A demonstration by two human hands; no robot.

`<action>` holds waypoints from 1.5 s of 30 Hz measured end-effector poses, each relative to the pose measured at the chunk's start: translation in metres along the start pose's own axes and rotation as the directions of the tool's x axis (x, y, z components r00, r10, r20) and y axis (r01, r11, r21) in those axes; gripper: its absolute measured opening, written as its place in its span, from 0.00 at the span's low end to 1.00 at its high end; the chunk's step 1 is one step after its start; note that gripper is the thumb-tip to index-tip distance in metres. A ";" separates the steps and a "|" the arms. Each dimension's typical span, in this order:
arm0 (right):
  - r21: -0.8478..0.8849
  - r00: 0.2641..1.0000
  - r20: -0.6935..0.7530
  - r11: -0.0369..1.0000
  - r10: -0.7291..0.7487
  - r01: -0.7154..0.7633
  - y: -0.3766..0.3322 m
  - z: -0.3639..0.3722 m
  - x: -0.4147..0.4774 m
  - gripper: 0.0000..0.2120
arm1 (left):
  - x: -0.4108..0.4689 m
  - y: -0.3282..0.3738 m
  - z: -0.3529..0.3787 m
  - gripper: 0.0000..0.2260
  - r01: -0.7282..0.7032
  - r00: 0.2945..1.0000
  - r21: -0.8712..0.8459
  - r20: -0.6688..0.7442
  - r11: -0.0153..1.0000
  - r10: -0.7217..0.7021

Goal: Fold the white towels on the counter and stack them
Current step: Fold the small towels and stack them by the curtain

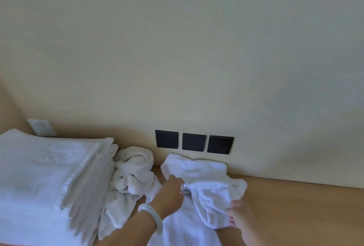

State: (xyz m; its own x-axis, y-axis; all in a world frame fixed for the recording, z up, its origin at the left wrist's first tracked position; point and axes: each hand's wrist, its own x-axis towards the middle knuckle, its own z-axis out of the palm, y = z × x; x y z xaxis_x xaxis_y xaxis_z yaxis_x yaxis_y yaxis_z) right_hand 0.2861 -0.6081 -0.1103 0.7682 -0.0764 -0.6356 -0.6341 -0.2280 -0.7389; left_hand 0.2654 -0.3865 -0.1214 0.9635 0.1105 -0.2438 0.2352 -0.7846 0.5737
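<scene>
A rumpled white towel (204,184) lies on the wooden counter (295,206) in front of the wall. My left hand (170,192), with a pale bangle on its wrist, pinches a fold near the towel's middle. My right hand (239,216) grips the towel's lower right edge. A tall stack of folded white towels (45,182) stands at the left. Between the stack and my hands lies a twisted, unfolded white towel (132,175).
Three black square wall plates (194,141) sit low on the cream wall just behind the towel. A white wall plate (42,127) shows behind the stack in the left corner. Bare counter stretches to the right.
</scene>
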 end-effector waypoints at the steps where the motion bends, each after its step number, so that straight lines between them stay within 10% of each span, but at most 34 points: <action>1: 0.028 1.000 0.001 0.999 0.026 -0.026 0.006 -0.012 0.010 0.13 | 0.002 0.009 0.020 0.19 0.042 0.999 -0.061 0.037 0.997 -0.040; 7: 0.325 0.979 0.082 0.923 0.188 -0.204 0.041 -0.045 0.072 0.31 | -0.011 0.048 0.114 0.29 0.336 0.934 -0.327 0.236 0.883 -0.268; 10: 0.313 0.968 0.208 0.928 0.140 -0.201 0.051 -0.050 0.083 0.18 | -0.033 0.054 0.138 0.28 0.334 0.931 -0.298 0.252 0.894 -0.264; 12: 0.212 0.982 0.182 0.974 0.046 -0.085 0.047 -0.056 0.080 0.03 | -0.044 0.053 0.145 0.29 0.346 0.932 -0.327 0.231 0.880 -0.281; 17: 0.204 0.933 0.016 0.915 -0.359 0.348 -0.017 -0.101 0.070 0.10 | -0.049 0.064 0.133 0.27 0.362 0.926 -0.430 0.064 0.827 -0.372; 24: -0.097 0.556 0.097 0.549 -0.825 0.831 -0.088 -0.229 -0.019 0.09 | -0.024 0.155 0.124 0.10 0.121 0.953 -0.748 -0.096 0.652 -0.287; 29: -0.447 0.724 0.584 0.599 -0.366 0.664 0.026 -0.263 0.011 0.11 | -0.037 0.197 0.173 0.09 0.213 0.947 -0.816 0.038 0.538 -0.318; 33: -0.472 0.729 0.649 0.636 -0.218 0.610 0.113 -0.292 0.031 0.21 | -0.047 0.223 0.239 0.05 0.331 0.933 -0.667 0.125 0.668 -0.338; 39: -0.227 0.929 0.073 0.901 -0.363 0.370 0.115 -0.352 0.048 0.21 | -0.036 0.273 0.283 0.07 0.352 0.930 -0.496 0.090 0.794 -0.356; 45: -0.235 0.820 -0.441 0.929 -0.364 0.285 0.089 -0.400 0.073 0.06 | -0.006 0.293 0.282 0.23 0.125 0.985 -0.056 -0.113 0.991 -0.131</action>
State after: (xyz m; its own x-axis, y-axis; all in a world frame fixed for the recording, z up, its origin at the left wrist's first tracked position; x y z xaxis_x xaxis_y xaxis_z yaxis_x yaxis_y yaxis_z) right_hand 0.3210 -1.0223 -0.1327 0.8997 -0.4083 -0.1540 -0.3493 -0.4622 -0.8151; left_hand 0.2925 -0.7889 -0.1719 0.9327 0.2804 -0.2267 0.3606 -0.7292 0.5816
